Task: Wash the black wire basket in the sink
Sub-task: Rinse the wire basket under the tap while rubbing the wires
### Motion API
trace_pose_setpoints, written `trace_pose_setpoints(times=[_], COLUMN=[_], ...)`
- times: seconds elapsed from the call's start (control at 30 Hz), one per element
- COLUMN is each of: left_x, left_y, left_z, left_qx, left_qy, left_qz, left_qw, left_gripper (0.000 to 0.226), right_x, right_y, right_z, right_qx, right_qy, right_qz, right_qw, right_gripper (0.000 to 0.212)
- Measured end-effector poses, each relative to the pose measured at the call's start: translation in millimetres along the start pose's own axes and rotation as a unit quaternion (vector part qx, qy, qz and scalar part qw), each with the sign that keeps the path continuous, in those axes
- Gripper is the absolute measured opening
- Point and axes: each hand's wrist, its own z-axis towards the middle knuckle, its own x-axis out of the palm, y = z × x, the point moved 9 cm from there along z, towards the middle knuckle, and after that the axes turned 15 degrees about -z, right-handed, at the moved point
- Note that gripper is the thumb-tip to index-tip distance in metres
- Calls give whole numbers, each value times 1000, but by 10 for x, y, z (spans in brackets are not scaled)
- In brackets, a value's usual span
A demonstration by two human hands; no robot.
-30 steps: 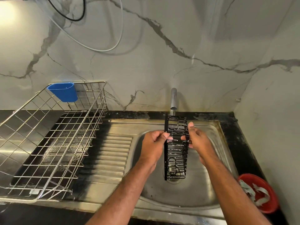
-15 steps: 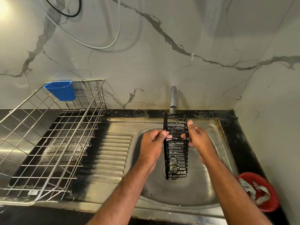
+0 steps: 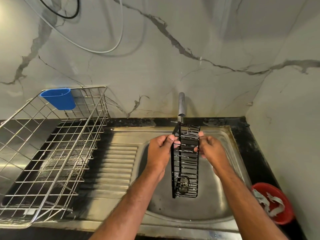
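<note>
Holding the black wire basket [image 3: 186,160] upright over the bowl of the steel sink [image 3: 223,201], the person looks to be midway through the wash: white streaks cling to several of its wires, which I take for suds or water, so soaping seems done or in hand, while a proper rinse and setting it aside appear left to do. No stream shows plainly from the tap [image 3: 181,105], which stands just behind the basket's top end. The left hand [image 3: 160,149] grips the basket's left edge, thumb and fingers curled round the frame near the top. The right hand [image 3: 210,148] grips the right edge at about the same height, its fingers folded round the side wire. The basket hangs between the two hands, clear of the sink floor, its lower end above the drain [image 3: 183,184]. A wire dish rack [image 3: 52,153] sits well apart on the left.
</note>
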Motion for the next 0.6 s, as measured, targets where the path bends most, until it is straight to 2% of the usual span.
trace_pose_setpoints(times=[0.37,0.43,0.53,0.6], left_x=[25,7,-40,-75], left_y=[53,50,45,19], left_z=[75,66,49,34], left_qx=[-5,-1,0,3], left_qy=[5,7,12,17], left_qz=[5,5,-3,-3], left_qw=[1000,1000,1000,1000], left_gripper=[21,21,20,19], right_x=[-127,-92,1,63], right_y=[4,3,16,27], right_z=[-35,-34,-44,-74], right_qx=[-7,-7,-3,4], right_qy=[-32,-26,-12,-5], right_qz=[-19,-12,15,53], right_qw=[999,1000,1000,999], right_gripper=[47,43,23,18])
